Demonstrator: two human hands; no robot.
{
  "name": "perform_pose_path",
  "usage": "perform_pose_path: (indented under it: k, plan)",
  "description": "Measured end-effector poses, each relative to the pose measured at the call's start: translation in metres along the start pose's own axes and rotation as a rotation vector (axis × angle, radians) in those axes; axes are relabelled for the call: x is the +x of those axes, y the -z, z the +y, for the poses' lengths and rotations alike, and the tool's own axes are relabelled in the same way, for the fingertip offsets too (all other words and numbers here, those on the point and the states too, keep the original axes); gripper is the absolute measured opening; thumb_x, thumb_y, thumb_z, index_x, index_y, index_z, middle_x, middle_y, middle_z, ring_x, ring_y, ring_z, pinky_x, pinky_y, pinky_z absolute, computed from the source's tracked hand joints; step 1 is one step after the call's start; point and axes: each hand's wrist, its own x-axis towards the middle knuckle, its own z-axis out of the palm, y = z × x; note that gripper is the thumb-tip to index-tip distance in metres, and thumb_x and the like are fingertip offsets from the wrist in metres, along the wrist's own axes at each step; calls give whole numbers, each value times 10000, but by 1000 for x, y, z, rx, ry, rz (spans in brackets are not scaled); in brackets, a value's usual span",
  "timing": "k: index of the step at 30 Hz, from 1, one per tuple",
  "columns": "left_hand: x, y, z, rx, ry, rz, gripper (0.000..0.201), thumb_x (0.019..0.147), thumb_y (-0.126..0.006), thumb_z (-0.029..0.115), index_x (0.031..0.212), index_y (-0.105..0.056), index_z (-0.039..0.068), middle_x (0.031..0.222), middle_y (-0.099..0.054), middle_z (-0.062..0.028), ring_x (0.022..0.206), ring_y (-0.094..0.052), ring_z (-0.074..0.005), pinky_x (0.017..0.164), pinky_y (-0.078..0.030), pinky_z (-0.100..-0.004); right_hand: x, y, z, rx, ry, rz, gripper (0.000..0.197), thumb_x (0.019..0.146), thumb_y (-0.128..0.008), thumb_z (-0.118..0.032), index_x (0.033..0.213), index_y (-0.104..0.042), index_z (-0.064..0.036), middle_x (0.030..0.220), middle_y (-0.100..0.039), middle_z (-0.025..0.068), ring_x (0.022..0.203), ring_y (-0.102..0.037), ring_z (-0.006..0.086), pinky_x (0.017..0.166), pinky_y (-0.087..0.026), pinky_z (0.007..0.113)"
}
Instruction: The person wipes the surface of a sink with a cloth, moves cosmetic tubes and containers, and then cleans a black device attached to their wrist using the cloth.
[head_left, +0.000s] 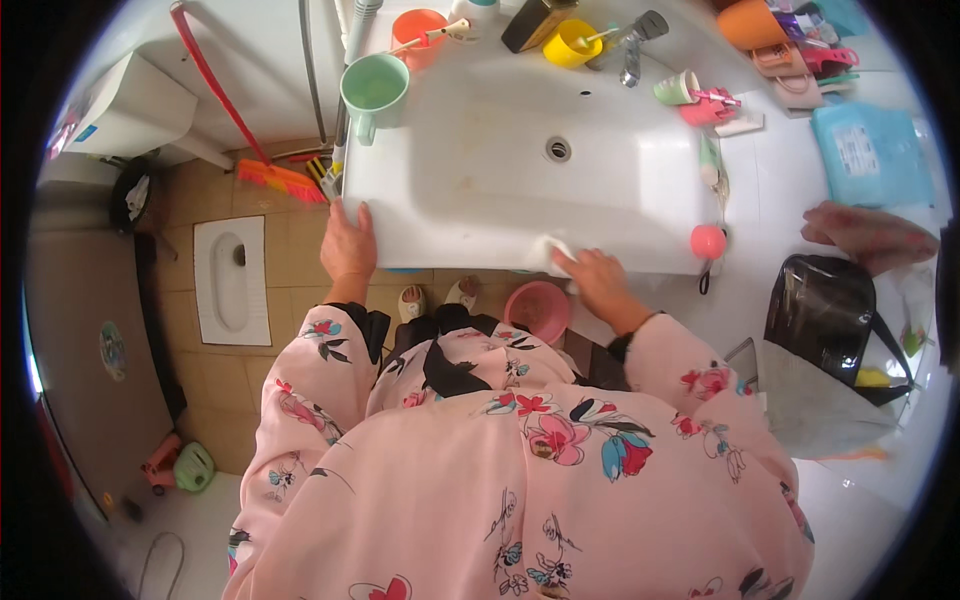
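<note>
Clock read from the centre of my view, 12 at the top. Nearest, at 6: pink smock, flower-printed, sleeves running out to both hands. Just left of centre I log a slippered foot on tan tiles; just right of centre, a pink basin low down by the front edge of the sink.

Right hand at 3: fingers closed on a white cloth. The cloth is at 2, against the sink's near rim. Left hand, close to 10: set on the sink's near left corner, thumb a narrow gap apart from the fingers. Their undersides are hidden from me, so I cannot tell whether they grip the edge.

Further out: pink ball between 2 and 3, by the sink's right side; black bag at 3, well apart from the right hand. Toilet at 9, floor level; broom at 10, orange bristles down.

Drain at 1. Green mug at 11, on the sink's left ledge, handle toward me. Farthest: orange cup just beyond the mug; yellow cup near 1, a pale handle leaning in it; faucet at 1, just right of that cup.
</note>
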Motion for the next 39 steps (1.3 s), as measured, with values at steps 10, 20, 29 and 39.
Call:
perform_pose_path:
  k: [10, 20, 29, 39]
  plan:
    - [-2, -1, -1, 14, -20, 18, 460, 833, -444, 400, 1155, -437, 71, 1009, -572, -177, 862, -557, -368, 727, -439, -448, 23, -8, -20, -62, 131, -32, 458, 750, -440, -49, 1196, -460, -155, 788, -520, 68, 805, -514, 232, 654, -396, 359]
    - [-2, -1, 1, 8, -37, 17, 452, 837, -439, 397, 1158, -434, 80, 1020, -572, -167, 873, -555, -361, 733, -439, -439, 38, -22, -40, -22, 96, -21, 436, 747, -461, -77, 1171, -482, -179, 814, -540, 55, 794, -533, 234, 645, -417, 375]
    - [-3, 1, 6, 25, -7, 15, 472, 832, -441, 412, 1169, -428, 82, 1004, -581, -165, 884, -554, -356, 739, -435, -436, 45, -15, 13, 180, -470, -90, 593, 628, -667, -497, 1029, -571, -70, 987, -538, 160, 922, -533, 308, 769, -449, 394]
    - [-2, 1, 3, 71, 37, -9, 487, 832, -431, 423, 1178, -426, 80, 1015, -578, -169, 890, -554, -359, 749, -434, -433, 79, -12, -12, 276, -453, -269, 555, 615, -698, -370, 1049, -559, -52, 1042, -501, 148, 974, -514, 298, 803, -444, 376]
